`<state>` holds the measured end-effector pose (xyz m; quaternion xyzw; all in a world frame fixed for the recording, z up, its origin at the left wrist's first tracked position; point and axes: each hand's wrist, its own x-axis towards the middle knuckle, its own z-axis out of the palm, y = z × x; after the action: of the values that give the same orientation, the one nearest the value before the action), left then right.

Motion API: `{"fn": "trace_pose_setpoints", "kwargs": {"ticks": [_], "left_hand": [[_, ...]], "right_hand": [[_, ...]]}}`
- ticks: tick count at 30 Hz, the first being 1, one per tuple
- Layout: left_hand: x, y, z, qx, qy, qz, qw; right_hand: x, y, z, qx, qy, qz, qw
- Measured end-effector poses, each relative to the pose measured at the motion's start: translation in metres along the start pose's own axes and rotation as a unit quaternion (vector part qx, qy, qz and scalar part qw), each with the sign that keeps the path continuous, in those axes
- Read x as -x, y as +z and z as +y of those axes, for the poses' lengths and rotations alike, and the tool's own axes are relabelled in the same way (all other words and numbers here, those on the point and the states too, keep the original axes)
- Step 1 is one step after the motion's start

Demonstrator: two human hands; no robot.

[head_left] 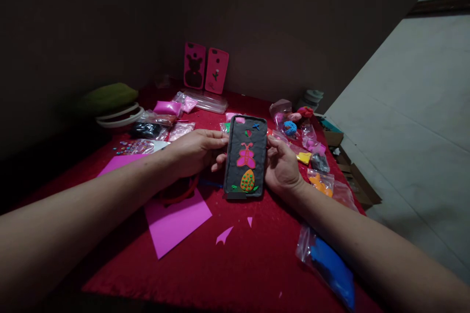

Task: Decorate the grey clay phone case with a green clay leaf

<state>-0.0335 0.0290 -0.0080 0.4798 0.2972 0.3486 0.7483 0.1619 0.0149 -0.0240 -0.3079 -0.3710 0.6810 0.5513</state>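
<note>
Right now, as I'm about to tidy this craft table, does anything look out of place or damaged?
Nothing looks damaged. The dark phone case, held between the left hand and right hand, looks intact. Two pink paper scraps lie loose on the red cloth, and a bag of blue clay sits near its right edge.

1. The left forearm (pixel 91 215) is bare along all of its visible length, with no cloth over it.
2. The right forearm (pixel 367 244) is bare as well.
3. The left grip (pixel 196 152) and the right grip (pixel 282 168) are bare hands; the dim light hides finer detail.
</note>
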Motion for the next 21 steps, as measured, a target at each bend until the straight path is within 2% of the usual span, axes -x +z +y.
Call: {"fn": "trace_pose_setpoints", "kwargs": {"ticks": [5,14,19,21], "left_hand": [[0.001,0.0012,0.0005,0.006,0.001,0.004,1.0],[-0.0003,0.0019,0.0017,0.016,0.01,0.009,1.0],[0.0005,0.0026,0.0021,0.015,0.012,0.024,1.0],[0.0005,0.0019,0.0017,0.013,0.01,0.026,1.0]], "right_hand": [[-0.0009,-0.0002,0.0006,-0.005,-0.014,0.029,0.999],[-0.0027,0.0019,-0.0043,-0.018,-0.045,0.004,0.999],[-0.0046,-0.0007,-0.0041,-0.043,-0.026,0.026,0.998],[-0.0049,-0.0022,-0.0026,-0.051,-0.001,0.013,0.999]]}}
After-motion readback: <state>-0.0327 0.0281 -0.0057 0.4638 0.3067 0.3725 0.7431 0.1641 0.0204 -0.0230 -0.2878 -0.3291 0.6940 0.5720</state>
